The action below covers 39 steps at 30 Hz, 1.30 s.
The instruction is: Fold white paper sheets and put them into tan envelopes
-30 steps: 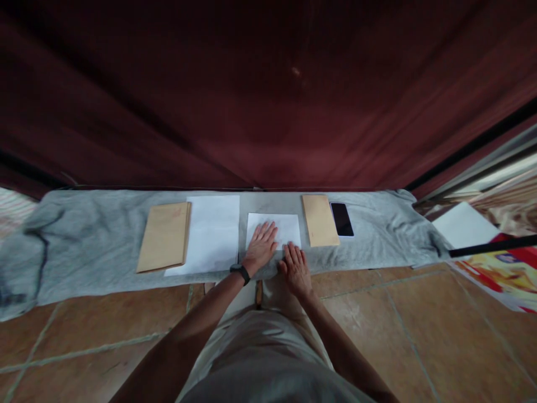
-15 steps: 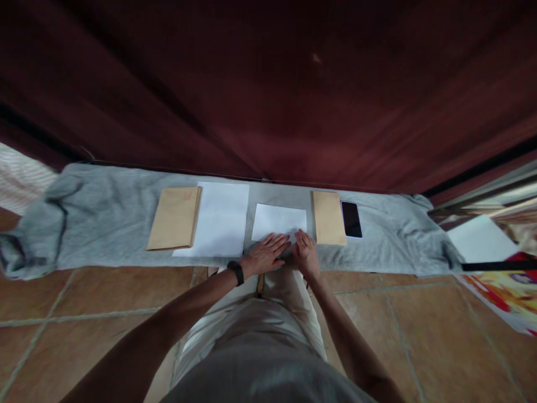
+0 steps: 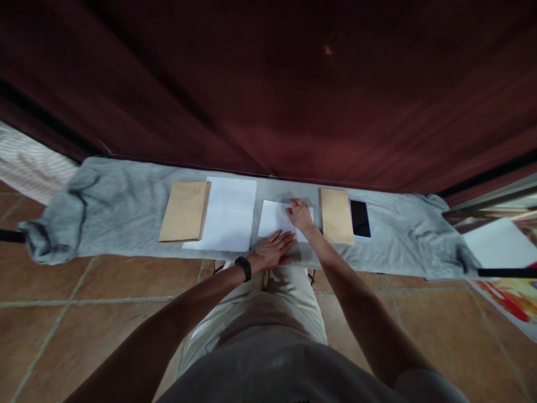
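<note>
While a person's two bare hands work at a small white sheet point(image 3: 272, 217), the paper lies flat near the middle of a grey cloth point(image 3: 126, 210), directly in front of the body. The left hand point(image 3: 272, 250), a dark band point(image 3: 243, 268) at its wrist, is spread and grasps nothing, its fingertips resting on the sheet's near edge. The right hand point(image 3: 299, 215) is over the far right part of the paper, fingers bent; whether they pinch the sheet or only press on it cannot be told from this angle.

Good handling here seems to call for a steady, light left hand, so the sheet neither slides nor skews on the soft cloth, and for even pressure from the right, kept along the edge to avoid a wrinkle.

Just beside the sheet on the left, a larger white sheet point(image 3: 232, 215) lies partly beneath a thick brown paper packet point(image 3: 183, 212). To the right rest a slimmer brown envelope point(image 3: 337, 217) and, next to it, a dark-screened phone point(image 3: 360, 218). A deep red panel point(image 3: 268, 117) rises behind the cloth, tiled floor point(image 3: 138, 280) shows below, and a colourful printed sheet point(image 3: 514, 299) lies at far right.
</note>
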Motion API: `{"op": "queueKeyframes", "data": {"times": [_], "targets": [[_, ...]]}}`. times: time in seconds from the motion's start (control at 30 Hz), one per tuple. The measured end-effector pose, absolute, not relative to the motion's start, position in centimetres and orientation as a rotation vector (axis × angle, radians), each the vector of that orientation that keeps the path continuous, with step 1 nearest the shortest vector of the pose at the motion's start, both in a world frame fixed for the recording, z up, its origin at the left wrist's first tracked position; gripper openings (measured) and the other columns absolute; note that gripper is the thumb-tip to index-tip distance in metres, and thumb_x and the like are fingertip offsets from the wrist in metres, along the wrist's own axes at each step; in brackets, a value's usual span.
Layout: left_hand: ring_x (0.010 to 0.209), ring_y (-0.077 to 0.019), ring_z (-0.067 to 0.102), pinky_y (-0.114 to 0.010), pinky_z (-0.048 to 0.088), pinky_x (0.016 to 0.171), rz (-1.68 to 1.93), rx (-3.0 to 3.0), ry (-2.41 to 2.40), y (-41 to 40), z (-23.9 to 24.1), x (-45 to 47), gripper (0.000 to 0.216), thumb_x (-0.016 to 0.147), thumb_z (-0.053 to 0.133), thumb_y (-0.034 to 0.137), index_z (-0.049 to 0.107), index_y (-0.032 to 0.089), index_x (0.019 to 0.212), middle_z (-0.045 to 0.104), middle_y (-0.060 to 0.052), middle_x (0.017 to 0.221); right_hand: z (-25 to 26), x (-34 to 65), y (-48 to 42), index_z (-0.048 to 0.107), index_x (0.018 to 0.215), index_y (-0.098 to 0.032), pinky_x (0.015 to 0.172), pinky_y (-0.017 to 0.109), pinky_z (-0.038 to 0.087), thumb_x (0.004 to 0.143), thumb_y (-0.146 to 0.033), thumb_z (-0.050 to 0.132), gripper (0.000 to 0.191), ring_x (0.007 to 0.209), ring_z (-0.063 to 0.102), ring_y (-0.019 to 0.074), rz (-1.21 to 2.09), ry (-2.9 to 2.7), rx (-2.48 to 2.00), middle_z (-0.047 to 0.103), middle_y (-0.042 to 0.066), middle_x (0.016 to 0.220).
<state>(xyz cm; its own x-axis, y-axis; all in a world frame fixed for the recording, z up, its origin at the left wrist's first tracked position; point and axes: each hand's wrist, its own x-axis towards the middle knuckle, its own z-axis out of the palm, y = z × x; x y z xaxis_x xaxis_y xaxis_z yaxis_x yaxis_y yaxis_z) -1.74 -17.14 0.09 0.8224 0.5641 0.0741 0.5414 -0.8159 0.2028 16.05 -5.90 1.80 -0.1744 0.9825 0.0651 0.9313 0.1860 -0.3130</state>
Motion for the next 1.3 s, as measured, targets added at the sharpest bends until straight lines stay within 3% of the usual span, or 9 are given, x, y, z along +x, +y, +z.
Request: {"op": "queueKeyframes", "data": {"times": [0.2,0.4,0.53,0.67,0.73,0.8,0.93,1.1,1.3], "targets": [[0.154,-0.0245,0.029,-0.048,0.017,0.128,0.199,2.803,0.877,-17.3,0.2,-1.7,0.059,0.102,0.05,0.042,0.042,0.018,0.155,0.038,-0.013,0.163,3.4,16.6,-4.4,0.076,0.108,-0.015,0.105,0.04,0.047,0.092,-0.019,0.057,0.025,0.111,0.062,0.0269,0.451,-2.179,-1.839,0.071,0.015,0.115],[0.159,-0.0307,0.011,-0.056,0.016,0.127,0.466,2.672,1.163,-18.4,1.9,-2.8,0.058,0.104,0.044,0.037,0.035,0.02,0.158,0.024,-0.011,0.17,6.1,18.9,-4.3,0.075,0.104,-0.017,0.091,0.03,0.052,0.094,-0.02,0.057,0.021,0.097,0.067,0.0189,0.543,-2.126,-1.7,0.074,0.007,0.106],[0.159,-0.0334,0.007,-0.058,0.02,0.126,1.035,2.22,1.527,-17.4,3.5,-4.0,0.077,0.1,0.052,0.042,0.014,0.02,0.164,0.007,-0.015,0.172,9.5,21.0,-4.4,0.072,0.096,-0.017,0.086,0.031,0.053,0.096,-0.032,0.057,0.021,0.091,0.066,0.0182,0.634,-1.882,-1.367,0.071,0.003,0.095],[0.151,-0.0266,0.036,-0.046,0.042,0.118,1.262,1.623,1.48,-13.8,5.0,-5.0,0.1,0.097,0.059,0.044,-0.016,0.033,0.162,0.015,-0.014,0.171,12.9,22.0,-5.4,0.069,0.097,-0.022,0.101,0.037,0.05,0.098,-0.041,0.059,0.021,0.113,0.063,0.0198,0.64,-1.778,-1.134,0.07,0.004,0.117],[0.144,-0.0233,0.047,-0.042,0.046,0.114,1.25,1.488,1.354,-12.0,5.7,-5.6,0.091,0.098,0.056,0.042,-0.006,0.033,0.163,0.034,-0.012,0.166,13.5,21.9,-6.2,0.07,0.098,-0.024,0.113,0.043,0.043,0.098,-0.039,0.059,0.019,0.128,0.057,0.0208,0.612,-1.793,-1.128,0.065,0.005,0.133],[0.14,-0.0246,0.053,-0.043,0.047,0.113,1.193,1.505,1.226,-11.0,6.2,-6.1,0.075,0.096,0.058,0.042,0.026,0.026,0.161,0.051,-0.012,0.155,12.9,21.8,-7.2,0.071,0.096,-0.024,0.12,0.045,0.036,0.097,-0.034,0.058,0.017,0.134,0.054,0.0212,0.6,-1.817,-1.161,0.063,0.005,0.139],[0.131,-0.0251,0.06,-0.046,0.047,0.114,0.98,1.798,1.091,-11.7,5.9,-6.7,0.044,0.093,0.056,0.031,0.066,0.02,0.135,0.067,-0.009,0.139,8.9,21.6,-9.7,0.074,0.092,-0.024,0.121,0.046,0.036,0.091,-0.023,0.054,0.02,0.138,0.051,0.0221,0.577,-1.796,-1.304,0.064,0.007,0.139],[0.138,-0.0179,0.054,-0.044,0.042,0.12,0.641,2.297,1.027,-14.8,3.3,-6.4,0.058,0.086,0.045,0.005,0.064,0.027,0.137,0.063,-0.002,0.144,3.4,21.8,-14.6,0.076,0.106,-0.021,0.119,0.047,0.04,0.085,-0.009,0.047,0.037,0.141,0.05,0.0227,0.513,-1.874,-1.471,0.06,0.008,0.145],[0.145,-0.0202,0.046,-0.042,0.037,0.123,0.289,2.641,0.996,-18.2,1.2,-6.2,0.063,0.083,0.053,0.0,0.059,0.024,0.141,0.055,-0.006,0.152,-0.1,22.5,-21.0,0.069,0.129,-0.021,0.12,0.048,0.039,0.087,-0.01,0.059,0.045,0.144,0.046,0.0253,0.482,-2.142,-1.385,0.054,0.01,0.152]]}}
